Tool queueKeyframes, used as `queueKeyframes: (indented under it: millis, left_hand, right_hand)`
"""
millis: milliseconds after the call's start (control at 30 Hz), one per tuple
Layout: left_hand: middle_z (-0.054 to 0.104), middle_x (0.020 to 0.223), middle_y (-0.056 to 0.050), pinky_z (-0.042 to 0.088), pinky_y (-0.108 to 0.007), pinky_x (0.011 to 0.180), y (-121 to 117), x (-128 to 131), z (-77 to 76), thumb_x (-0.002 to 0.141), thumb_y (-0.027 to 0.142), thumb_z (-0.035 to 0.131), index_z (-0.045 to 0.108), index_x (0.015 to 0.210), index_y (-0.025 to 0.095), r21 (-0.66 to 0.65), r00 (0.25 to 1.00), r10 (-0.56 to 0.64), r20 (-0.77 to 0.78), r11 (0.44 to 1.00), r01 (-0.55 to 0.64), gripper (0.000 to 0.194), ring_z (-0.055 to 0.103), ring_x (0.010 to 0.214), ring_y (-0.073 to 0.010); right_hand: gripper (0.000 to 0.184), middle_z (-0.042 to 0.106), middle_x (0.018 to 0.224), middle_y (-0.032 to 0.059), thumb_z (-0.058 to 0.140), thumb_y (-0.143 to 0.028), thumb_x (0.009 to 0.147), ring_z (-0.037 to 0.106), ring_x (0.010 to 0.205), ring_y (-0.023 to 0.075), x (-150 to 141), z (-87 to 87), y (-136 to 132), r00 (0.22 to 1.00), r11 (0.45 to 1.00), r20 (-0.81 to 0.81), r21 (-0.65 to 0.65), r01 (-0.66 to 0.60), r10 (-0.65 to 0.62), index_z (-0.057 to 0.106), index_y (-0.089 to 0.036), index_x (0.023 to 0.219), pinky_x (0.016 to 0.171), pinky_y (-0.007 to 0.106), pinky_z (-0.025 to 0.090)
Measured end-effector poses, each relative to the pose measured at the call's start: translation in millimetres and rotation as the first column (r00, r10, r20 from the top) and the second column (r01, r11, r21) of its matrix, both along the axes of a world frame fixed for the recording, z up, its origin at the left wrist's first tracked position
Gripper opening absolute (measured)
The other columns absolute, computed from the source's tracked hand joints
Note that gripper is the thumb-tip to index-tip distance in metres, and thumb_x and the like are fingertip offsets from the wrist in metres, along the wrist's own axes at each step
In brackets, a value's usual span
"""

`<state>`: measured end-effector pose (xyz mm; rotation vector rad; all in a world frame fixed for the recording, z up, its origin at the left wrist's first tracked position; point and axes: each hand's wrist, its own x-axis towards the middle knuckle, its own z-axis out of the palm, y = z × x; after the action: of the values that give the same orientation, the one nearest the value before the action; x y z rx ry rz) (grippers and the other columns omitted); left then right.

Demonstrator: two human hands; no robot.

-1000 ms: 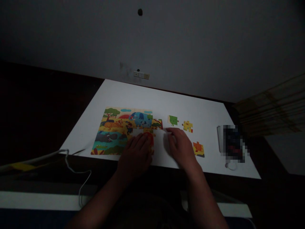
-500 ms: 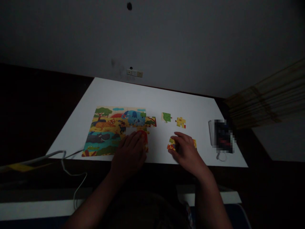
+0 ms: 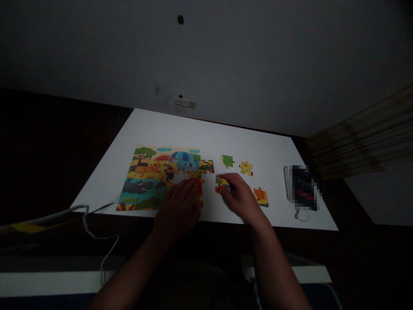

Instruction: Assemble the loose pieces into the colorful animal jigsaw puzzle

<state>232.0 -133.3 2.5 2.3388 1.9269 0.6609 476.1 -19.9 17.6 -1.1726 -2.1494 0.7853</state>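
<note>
A partly joined jigsaw puzzle (image 3: 145, 187) with animals on it lies on the left half of the white table. My left hand (image 3: 179, 200) rests flat over its lower right part, fingers stretched out and covering some of the pieces; a red patch (image 3: 197, 184) shows by the fingertips. Between thumb and fingers my right hand (image 3: 240, 198) pinches a puzzle piece (image 3: 222, 183) with yellow, green and red on it, right of the puzzle and apart from it. An orange and yellow puzzle piece (image 3: 261, 196) lies to the right of that hand.
Beyond my right hand lie a green puzzle piece (image 3: 227, 161) and a yellow puzzle piece (image 3: 247, 168). A dark, pixelated object (image 3: 303, 189) sits near the table's right end. A white cable (image 3: 85, 219) hangs at the left edge. Wall sockets (image 3: 185, 103) are behind the table.
My right hand has moved left toward the puzzle with the piece in its grip, uncovering the orange piece. The left hand stays on the puzzle. The view has shifted slightly.
</note>
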Motion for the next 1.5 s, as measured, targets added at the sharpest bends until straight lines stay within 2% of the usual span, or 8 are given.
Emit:
queueKeyframes:
  millis: [167, 367, 600, 800, 1167, 1300, 1400, 1500]
  left_hand:
    - [0.066, 0.170, -0.015, 0.053, -0.060, 0.129, -1.0, 0.8, -1.5, 0.105, 0.026, 0.062, 0.062, 0.163, 0.017, -0.009, 1.000, -0.003, -0.005, 1.000, 0.003, 0.059, 0.061, 0.157, -0.0363]
    - [0.066, 0.169, -0.013, 0.052, -0.060, 0.129, -1.9, 2.5, -0.7, 0.109, 0.029, 0.060, 0.063, 0.164, 0.021, -0.039, 1.000, 0.020, 0.019, 0.999, -0.019, 0.056, 0.061, 0.156, -0.0360]
    - [0.067, 0.168, -0.014, 0.051, -0.060, 0.130, -1.2, 2.4, 0.8, 0.109, 0.028, 0.059, 0.063, 0.165, 0.019, -0.029, 0.999, 0.011, 0.033, 1.000, -0.010, 0.056, 0.062, 0.156, -0.0350]
    - [0.067, 0.168, -0.014, 0.052, -0.060, 0.129, -2.2, 2.7, 1.2, 0.111, 0.030, 0.059, 0.064, 0.162, 0.018, -0.035, 1.000, 0.015, 0.011, 0.999, -0.015, 0.053, 0.061, 0.157, -0.0360]
    - [0.067, 0.169, -0.013, 0.051, -0.059, 0.130, -1.7, 2.7, 3.1, 0.111, 0.030, 0.059, 0.063, 0.162, 0.020, -0.045, 1.000, 0.019, 0.009, 0.999, -0.018, 0.053, 0.061, 0.158, -0.0347]
    - [0.067, 0.169, -0.013, 0.052, -0.059, 0.129, -1.6, 2.6, 4.2, 0.111, 0.028, 0.058, 0.065, 0.161, 0.019, -0.038, 1.000, 0.015, 0.003, 0.999, -0.015, 0.052, 0.061, 0.157, -0.0350]
    - [0.066, 0.169, -0.014, 0.053, -0.059, 0.129, -1.4, 2.5, 3.8, 0.110, 0.028, 0.059, 0.063, 0.162, 0.017, -0.030, 1.000, 0.010, 0.002, 1.000, -0.010, 0.053, 0.061, 0.157, -0.0351]
    - [0.066, 0.170, -0.014, 0.052, -0.059, 0.130, -1.3, 2.0, 2.2, 0.108, 0.026, 0.060, 0.064, 0.162, 0.019, -0.027, 1.000, 0.008, 0.004, 1.000, -0.008, 0.054, 0.061, 0.157, -0.0350]
  right_hand:
    - [0.048, 0.077, 0.139, 0.0144, 0.070, -0.028, 0.101, 0.074, 0.126, 0.0342, -35.1, -18.8, 9.9, 1.000, 1.000, -0.016, -0.015, -0.025, 0.025, 0.069, -0.030, 0.150, 0.110, 0.056, 0.064]
    - [0.041, 0.071, 0.144, 0.0163, 0.069, -0.028, 0.104, 0.065, 0.134, 0.0386, -39.8, -26.0, 9.7, 0.995, 0.988, 0.085, 0.140, -0.060, 0.048, 0.077, -0.030, 0.145, 0.116, 0.067, 0.058]
    - [0.032, 0.075, 0.140, 0.0145, 0.068, -0.028, 0.106, 0.067, 0.133, 0.0368, -40.1, -23.2, 13.7, 0.991, 0.985, 0.102, 0.137, -0.102, 0.088, 0.084, -0.029, 0.134, 0.117, 0.065, 0.057]
    - [0.046, 0.080, 0.141, 0.0112, 0.072, -0.026, 0.101, 0.071, 0.131, 0.0356, -42.8, -14.1, 16.3, 0.994, 0.994, 0.082, 0.074, -0.084, 0.078, 0.076, -0.033, 0.146, 0.116, 0.065, 0.057]
    - [0.068, 0.079, 0.144, 0.0164, 0.074, -0.027, 0.097, 0.072, 0.133, 0.0388, -45.8, -14.4, 14.7, 0.995, 0.999, 0.100, 0.049, 0.001, -0.006, 0.066, -0.027, 0.164, 0.114, 0.065, 0.060]
    - [0.052, 0.082, 0.137, 0.0135, 0.071, -0.024, 0.101, 0.073, 0.128, 0.0365, -45.5, -11.8, 14.3, 0.984, 0.995, 0.172, 0.089, -0.050, 0.034, 0.076, -0.030, 0.152, 0.111, 0.063, 0.061]
    - [0.037, 0.081, 0.144, 0.0100, 0.066, -0.021, 0.106, 0.071, 0.131, 0.0360, -45.3, -10.8, 12.3, 0.966, 0.983, 0.246, 0.143, -0.117, 0.080, 0.084, -0.033, 0.137, 0.113, 0.065, 0.059]
    - [0.035, 0.080, 0.149, 0.0066, 0.066, -0.025, 0.110, 0.068, 0.137, 0.0376, -46.4, -10.7, 6.5, 0.955, 0.979, 0.292, 0.170, -0.114, 0.060, 0.083, -0.037, 0.137, 0.115, 0.067, 0.058]
